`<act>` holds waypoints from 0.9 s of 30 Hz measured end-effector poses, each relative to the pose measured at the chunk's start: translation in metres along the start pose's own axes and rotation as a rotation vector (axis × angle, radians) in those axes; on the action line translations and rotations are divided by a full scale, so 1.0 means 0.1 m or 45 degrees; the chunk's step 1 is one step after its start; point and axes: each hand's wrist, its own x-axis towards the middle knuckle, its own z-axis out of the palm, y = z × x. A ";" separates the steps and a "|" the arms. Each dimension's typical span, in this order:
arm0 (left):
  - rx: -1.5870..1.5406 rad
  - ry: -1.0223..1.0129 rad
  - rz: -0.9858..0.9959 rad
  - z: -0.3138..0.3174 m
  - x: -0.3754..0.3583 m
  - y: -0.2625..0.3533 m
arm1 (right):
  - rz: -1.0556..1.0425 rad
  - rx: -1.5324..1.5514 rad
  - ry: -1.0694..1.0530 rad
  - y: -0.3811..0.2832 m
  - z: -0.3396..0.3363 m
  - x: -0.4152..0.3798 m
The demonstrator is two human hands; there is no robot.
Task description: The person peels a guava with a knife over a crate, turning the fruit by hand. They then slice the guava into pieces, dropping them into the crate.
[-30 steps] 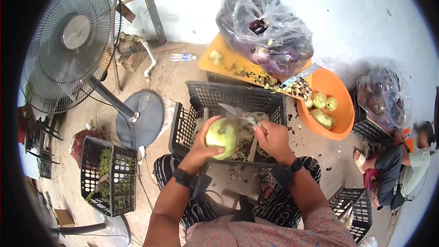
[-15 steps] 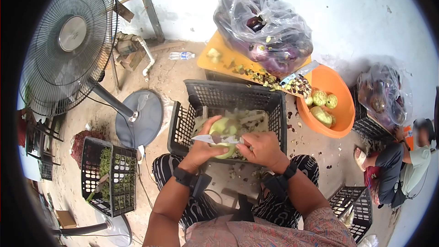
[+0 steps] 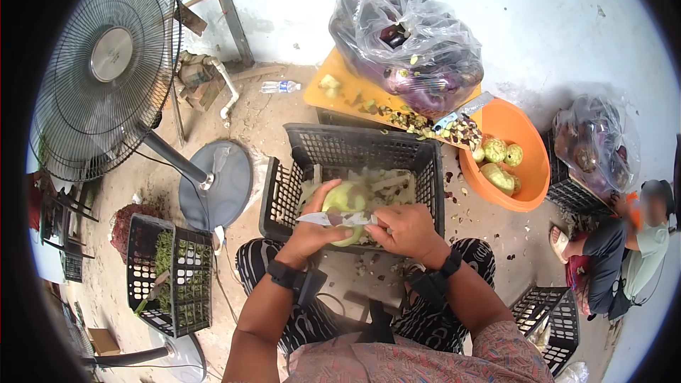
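Over a black crate (image 3: 362, 140), my left hand (image 3: 306, 234) is wrapped round a pale green vegetable (image 3: 344, 198) from its left side. My right hand (image 3: 411, 230) grips the handle end of a knife (image 3: 330, 219), whose blade lies across the front of the vegetable and points left. Both wrists wear black bands. Pale peelings (image 3: 390, 188) lie inside the crate below the hands. Which way the blade's edge faces is too small to tell.
A yellow board (image 3: 319, 92) bears dark and green scraps, a bag of eggplants (image 3: 411, 50) and a cleaver (image 3: 464, 111). An orange basin (image 3: 528, 198) holds several peeled vegetables. A fan (image 3: 113, 57) stands left, a crate of greens (image 3: 170, 276) below it. At right sits another person (image 3: 649, 241).
The vegetable shows more of its green upper side, and the knife has shifted very slightly. The seated person's arm and head have moved a little.
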 end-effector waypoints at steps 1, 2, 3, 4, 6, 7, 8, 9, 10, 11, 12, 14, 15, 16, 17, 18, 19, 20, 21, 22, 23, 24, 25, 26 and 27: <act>-0.022 -0.006 -0.014 0.00 0.00 0.01 | 0.010 -0.033 0.006 0.00 0.00 0.00; -0.044 -0.011 -0.027 0.00 0.00 0.01 | 0.010 -0.033 0.008 0.00 0.00 0.01; -0.044 -0.012 -0.027 0.00 0.00 0.01 | 0.015 -0.050 0.028 0.00 -0.01 0.02; -0.060 0.004 -0.034 0.00 -0.01 -0.01 | 0.019 -0.066 0.048 0.00 -0.01 0.03; -0.079 0.022 -0.040 0.00 0.00 -0.05 | 0.046 -0.052 0.057 0.01 0.00 0.02; -0.082 0.019 -0.033 -0.01 0.00 -0.07 | 0.072 -0.038 0.068 0.03 0.00 0.02; -0.085 0.016 -0.025 -0.02 0.00 -0.08 | 0.070 -0.040 0.067 0.07 0.00 0.02; -0.086 0.014 -0.023 -0.02 0.00 -0.06 | 0.134 -0.086 0.066 0.12 -0.01 0.01; -0.093 0.001 -0.034 -0.01 -0.01 -0.01 | 0.198 -0.133 0.067 0.16 -0.01 0.00; -0.101 -0.010 -0.045 -0.01 -0.02 0.01 | 0.197 -0.138 0.067 0.17 -0.01 -0.01; -0.066 -0.008 -0.014 -0.01 -0.01 -0.01 | 0.214 -0.099 0.076 0.16 -0.01 -0.02; -0.036 0.009 -0.001 -0.02 0.01 -0.01 | 0.218 -0.065 0.078 0.12 -0.01 -0.01; -0.001 0.018 0.006 -0.01 0.02 0.01 | 0.167 -0.013 0.076 0.07 -0.01 -0.01; -0.008 0.019 0.015 0.00 0.02 0.01 | 0.118 0.036 0.074 0.02 -0.01 -0.02; 0.003 0.004 0.027 0.00 0.02 0.00 | 0.113 0.026 0.073 -0.02 0.00 -0.02; 0.014 -0.013 0.041 0.01 0.04 -0.01 | 0.119 0.037 0.101 -0.06 0.03 -0.02; 0.007 -0.016 0.053 0.02 0.04 -0.02 | 0.124 0.048 0.128 -0.08 0.05 -0.02; 0.015 -0.046 0.058 0.03 0.04 -0.03 | 0.115 0.023 0.127 -0.08 0.06 -0.02; 0.021 -0.073 0.065 0.03 0.04 -0.05 | 0.105 0.009 0.123 -0.09 0.05 -0.01; 0.037 -0.080 0.065 0.02 0.05 -0.08 | 0.109 -0.020 0.122 -0.11 0.04 -0.01; 0.024 -0.075 0.085 0.01 0.05 -0.10 | 0.109 -0.052 0.119 -0.13 0.02 0.00; 0.113 -0.070 0.130 0.00 0.06 -0.08 | 0.093 -0.070 0.111 -0.15 0.00 0.01; 0.201 -0.064 0.174 -0.01 0.05 -0.07 | 0.110 -0.085 0.109 -0.18 -0.01 0.02; 0.240 -0.056 0.176 -0.02 0.04 -0.05 | 0.125 -0.099 0.106 -0.20 -0.02 0.02; 0.224 -0.047 0.193 -0.02 0.03 -0.05 | 0.110 -0.116 0.095 -0.20 -0.02 0.01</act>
